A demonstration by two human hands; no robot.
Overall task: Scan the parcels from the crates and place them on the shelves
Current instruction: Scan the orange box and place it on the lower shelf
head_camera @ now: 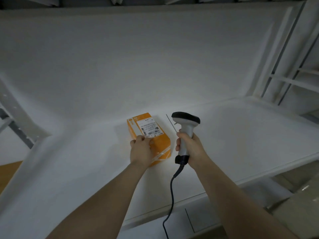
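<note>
The left grip [140, 149] is closing over the near end of the orange parcel [162, 144], with fingers curled onto its top face and the thumb lying beside the label [149, 127]. The right grip [189, 145] is wrapping fully round the handle of the white barcode scanner [185, 120], holding it upright just right of the parcel, with the dark head pointing away. The parcel is lying flat on the white shelf [241, 135], its far end near the shelf's back edge. The left grip is hiding the parcel's near left corner and the label's lower edge. The scanner's black cable [171, 187] is running out of view at the bottom of the frame. The label is showing barcodes and printed lines, upside down and too small to read reliably; a round mark at the parcel's far left corner is illegible.
</note>
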